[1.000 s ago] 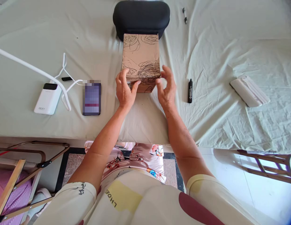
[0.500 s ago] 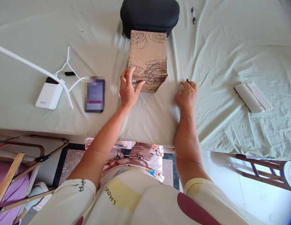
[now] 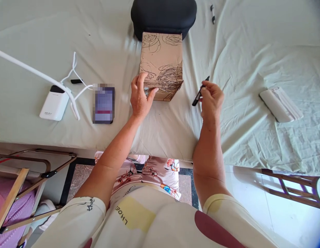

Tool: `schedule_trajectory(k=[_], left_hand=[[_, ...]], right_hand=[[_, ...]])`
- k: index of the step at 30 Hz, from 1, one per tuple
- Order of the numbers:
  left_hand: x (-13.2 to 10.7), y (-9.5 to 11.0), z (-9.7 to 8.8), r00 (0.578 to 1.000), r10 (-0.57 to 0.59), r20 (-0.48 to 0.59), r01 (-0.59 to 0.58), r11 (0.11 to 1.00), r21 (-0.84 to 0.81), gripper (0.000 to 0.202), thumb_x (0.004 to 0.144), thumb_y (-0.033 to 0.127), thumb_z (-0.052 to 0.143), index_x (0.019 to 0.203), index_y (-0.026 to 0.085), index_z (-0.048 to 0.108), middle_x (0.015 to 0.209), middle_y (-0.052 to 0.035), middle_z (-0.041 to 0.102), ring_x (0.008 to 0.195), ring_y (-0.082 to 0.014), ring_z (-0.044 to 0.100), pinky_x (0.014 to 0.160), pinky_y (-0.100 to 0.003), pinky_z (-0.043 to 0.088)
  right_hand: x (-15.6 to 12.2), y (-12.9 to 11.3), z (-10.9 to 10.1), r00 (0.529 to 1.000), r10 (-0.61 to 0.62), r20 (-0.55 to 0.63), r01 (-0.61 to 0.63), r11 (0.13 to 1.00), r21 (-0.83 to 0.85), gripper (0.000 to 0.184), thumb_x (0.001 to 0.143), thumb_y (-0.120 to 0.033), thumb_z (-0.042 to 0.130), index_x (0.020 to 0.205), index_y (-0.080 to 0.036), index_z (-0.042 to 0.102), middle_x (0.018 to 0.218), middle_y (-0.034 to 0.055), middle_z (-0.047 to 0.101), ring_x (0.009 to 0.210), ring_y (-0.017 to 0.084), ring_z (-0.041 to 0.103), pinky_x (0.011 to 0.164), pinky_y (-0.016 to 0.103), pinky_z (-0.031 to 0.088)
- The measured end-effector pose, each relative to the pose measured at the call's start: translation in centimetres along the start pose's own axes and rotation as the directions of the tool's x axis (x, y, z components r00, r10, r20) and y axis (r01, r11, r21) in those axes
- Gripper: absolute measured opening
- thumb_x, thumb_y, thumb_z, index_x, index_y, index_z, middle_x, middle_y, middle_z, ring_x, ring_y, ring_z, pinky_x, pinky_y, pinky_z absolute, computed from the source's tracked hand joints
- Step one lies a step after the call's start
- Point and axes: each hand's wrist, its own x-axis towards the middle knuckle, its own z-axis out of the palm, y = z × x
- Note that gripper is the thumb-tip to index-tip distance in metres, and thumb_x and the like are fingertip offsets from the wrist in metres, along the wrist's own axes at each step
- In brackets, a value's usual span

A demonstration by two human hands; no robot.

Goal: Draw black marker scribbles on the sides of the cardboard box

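Note:
A brown cardboard box (image 3: 161,57) with black scribbled circles on its top stands on the cloth-covered table. My left hand (image 3: 141,94) grips the box's near left corner, fingers on the top and side, thumb along the near face. To the right of the box, my right hand (image 3: 213,98) is closed on a black marker pen (image 3: 198,94), held slantwise above the cloth and apart from the box. Whether the marker's cap is on, I cannot tell.
Behind the box sits a black case (image 3: 163,17). A pen (image 3: 213,14) lies at the far right, and a white packet (image 3: 281,104) lies nearer on that side. On the left are a white power bank (image 3: 55,103), a phone (image 3: 104,105) and a white cable (image 3: 33,69).
My right hand has turned and lifted slightly to the right, bringing the marker pen into full view. My left hand stays on the box.

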Motion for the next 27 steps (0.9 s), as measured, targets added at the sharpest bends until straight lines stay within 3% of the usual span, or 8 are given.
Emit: schedule_trajectory(k=[2,4,8,11,13,15,18,27], left_hand=[[0.0,-0.1,0.0,1.000,-0.013,0.014,0.014,1.000,-0.019,0.058,0.099,0.054,0.067,0.150,0.034,0.047,0.162,-0.0132,0.051,0.155,-0.0289,0.044,0.121,-0.045,0.053],[0.1,-0.2,0.0,0.999,-0.029,0.037,0.030,0.999,-0.020,0.058,0.099,0.053,0.066,0.151,0.036,0.046,0.164,-0.0118,0.050,0.156,-0.0279,0.042,0.123,-0.046,0.051],[0.4,-0.3,-0.1,0.998,-0.036,0.042,0.037,0.999,-0.012,0.058,0.100,0.055,0.065,0.151,0.035,0.046,0.164,-0.0125,0.050,0.157,-0.0279,0.041,0.127,-0.047,0.047],[0.7,-0.2,-0.3,0.997,-0.035,0.065,0.036,0.999,-0.019,0.060,0.100,0.058,0.065,0.151,0.035,0.045,0.163,-0.0124,0.050,0.159,-0.0282,0.040,0.132,-0.049,0.041],[0.8,-0.1,-0.5,0.996,-0.036,0.082,0.037,0.999,-0.018,0.061,0.099,0.061,0.065,0.151,0.037,0.044,0.163,-0.0109,0.049,0.160,-0.0280,0.040,0.134,-0.051,0.038],[1.0,0.0,-0.7,0.996,-0.026,0.086,0.027,1.000,-0.011,0.063,0.099,0.063,0.064,0.152,0.038,0.042,0.164,-0.0101,0.048,0.160,-0.0276,0.041,0.134,-0.051,0.038],[1.0,0.2,-0.8,0.996,-0.022,0.086,0.023,1.000,-0.007,0.064,0.099,0.065,0.062,0.152,0.039,0.039,0.164,-0.0100,0.047,0.159,-0.0269,0.041,0.133,-0.049,0.040],[0.8,0.1,-0.8,0.996,0.005,0.087,-0.001,0.999,-0.047,0.076,0.096,0.080,0.053,0.155,0.035,0.036,0.166,-0.0106,0.044,0.160,-0.0295,0.038,0.131,-0.049,0.040]], right_hand=[[0.1,-0.6,0.1,0.999,0.046,-0.019,-0.041,0.973,0.228,0.049,0.094,-0.036,0.045,0.138,-0.024,0.063,0.125,0.0136,0.071,0.102,0.027,0.070,0.085,0.047,0.060],[-0.2,-1.7,0.0,0.999,0.030,-0.023,-0.021,0.948,0.317,0.051,0.093,-0.041,0.050,0.142,-0.032,0.058,0.136,0.0109,0.070,0.111,0.029,0.069,0.091,0.050,0.059],[-1.9,-4.3,0.1,0.995,-0.077,-0.067,0.087,0.983,0.162,0.052,0.101,-0.058,0.043,0.151,-0.045,0.044,0.140,0.0073,0.067,0.120,0.030,0.069,0.096,0.053,0.059],[-3.4,-5.8,1.1,0.948,-0.205,-0.242,0.228,0.971,0.072,0.052,0.106,-0.064,0.022,0.142,-0.036,0.048,0.118,0.0108,0.068,0.105,0.029,0.072,0.094,0.053,0.060],[-4.4,-6.2,1.9,0.878,-0.317,-0.358,0.372,0.923,0.095,0.049,0.106,-0.066,0.024,0.125,-0.030,0.052,0.105,0.0116,0.066,0.098,0.027,0.071,0.094,0.050,0.062],[-5.2,-6.4,2.5,0.882,-0.361,-0.304,0.373,0.928,-0.020,0.051,0.106,-0.065,0.021,0.118,-0.029,0.056,0.104,0.0131,0.066,0.102,0.029,0.071,0.096,0.051,0.063],[-6.1,-6.4,2.9,0.931,-0.352,-0.096,0.326,0.921,-0.214,0.060,0.106,-0.063,0.013,0.116,-0.031,0.062,0.110,0.0131,0.068,0.110,0.029,0.071,0.101,0.052,0.061],[-6.8,-7.8,3.6,0.853,-0.523,0.004,0.522,0.852,0.033,0.043,0.098,-0.062,0.040,0.103,-0.030,0.067,0.099,0.0098,0.069,0.102,0.029,0.068,0.100,0.051,0.056]])
